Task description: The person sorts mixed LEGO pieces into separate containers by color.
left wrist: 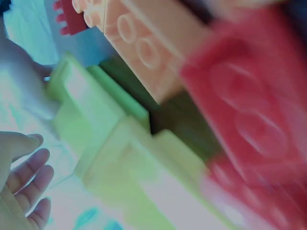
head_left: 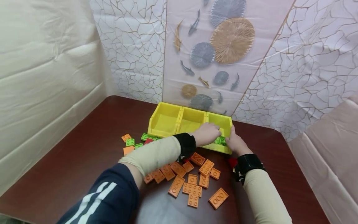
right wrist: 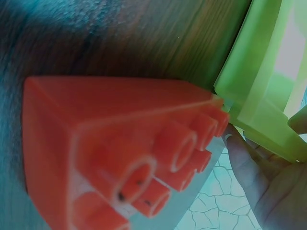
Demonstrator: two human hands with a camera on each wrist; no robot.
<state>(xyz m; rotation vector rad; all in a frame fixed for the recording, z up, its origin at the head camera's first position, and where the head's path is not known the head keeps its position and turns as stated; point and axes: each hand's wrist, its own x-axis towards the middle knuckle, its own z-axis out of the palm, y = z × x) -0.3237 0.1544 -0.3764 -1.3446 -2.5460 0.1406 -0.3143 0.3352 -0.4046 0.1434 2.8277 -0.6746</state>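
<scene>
A yellow three-compartment bin (head_left: 163, 124) stands at the table's back. My left hand (head_left: 207, 134) is over its right compartment, above green toy bricks (head_left: 221, 141) lying inside. Its fingers are loosely bent with nothing between them in the left wrist view. My right hand (head_left: 237, 144) is at the bin's right side wall, one finger extended along it. In the right wrist view, that hand's fingers touch the yellow edge, and part of the hand is cut off. A red brick (right wrist: 120, 105) lies close under the right wrist.
Many orange bricks (head_left: 192, 189) are spread over the dark table (head_left: 279, 186) in front of the bin. Left of my left forearm lie green bricks (head_left: 130, 142) and more orange ones (head_left: 126, 137). Patterned cloth walls (head_left: 134, 56) enclose the table.
</scene>
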